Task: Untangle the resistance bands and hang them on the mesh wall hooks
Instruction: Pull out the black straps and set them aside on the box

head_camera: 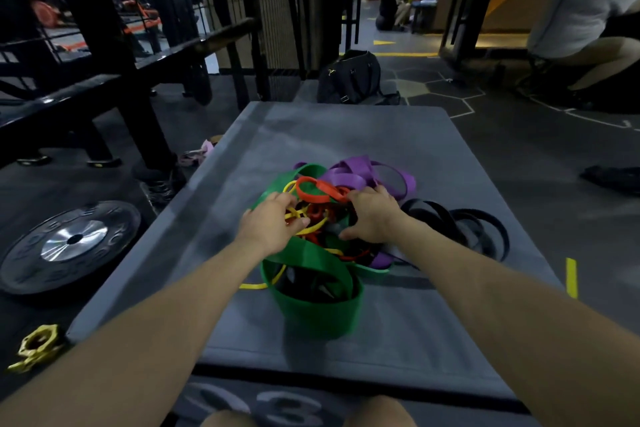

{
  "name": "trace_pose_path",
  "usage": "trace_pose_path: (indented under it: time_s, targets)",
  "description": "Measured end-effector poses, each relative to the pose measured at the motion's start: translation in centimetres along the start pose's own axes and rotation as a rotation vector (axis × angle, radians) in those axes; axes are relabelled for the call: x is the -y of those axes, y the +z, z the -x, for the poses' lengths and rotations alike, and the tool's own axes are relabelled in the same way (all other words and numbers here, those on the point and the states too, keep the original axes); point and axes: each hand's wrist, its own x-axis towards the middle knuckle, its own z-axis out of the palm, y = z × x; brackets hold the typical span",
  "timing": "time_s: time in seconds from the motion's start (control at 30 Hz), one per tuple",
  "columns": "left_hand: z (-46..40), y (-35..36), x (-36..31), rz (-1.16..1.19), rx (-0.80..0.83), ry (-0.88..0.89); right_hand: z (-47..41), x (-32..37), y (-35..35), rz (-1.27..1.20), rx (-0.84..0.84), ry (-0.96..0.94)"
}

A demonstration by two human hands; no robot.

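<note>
A tangled heap of resistance bands lies in the middle of a grey mat (398, 333). It holds a wide green band (322, 308), a purple band (349, 178), a red band (313, 189), a thin yellow band (313, 228) and black bands (474, 229) spilling to the right. My left hand (268, 227) rests on the heap's left side with its fingers pinched on the yellow band. On the heap's right side my right hand (372, 217) presses down with fingers spread, and I cannot tell if it grips anything. A mesh wall (273, 3) stands at the back.
A black weight plate (69, 243) lies on the floor at left, with a yellow collar (38, 347) near it. A black rack (104, 55) fills the left side. A dark bag (349, 78) sits beyond the mat. A person (585, 17) crouches at the right and another kneels far back.
</note>
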Motion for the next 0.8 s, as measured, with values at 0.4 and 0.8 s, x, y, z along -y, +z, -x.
trace_pose_path:
  time_s: [0.4,0.8]
  targets:
    - [0.9,-2.0,1.6,-0.127,0.089,-0.085,2.2,2.5,-0.4,0.452,-0.104,-0.160]
    - [3.1,-2.1,0.0,0.036,0.044,0.042,2.3,0.9,-0.7,0.344,-0.132,-0.180]
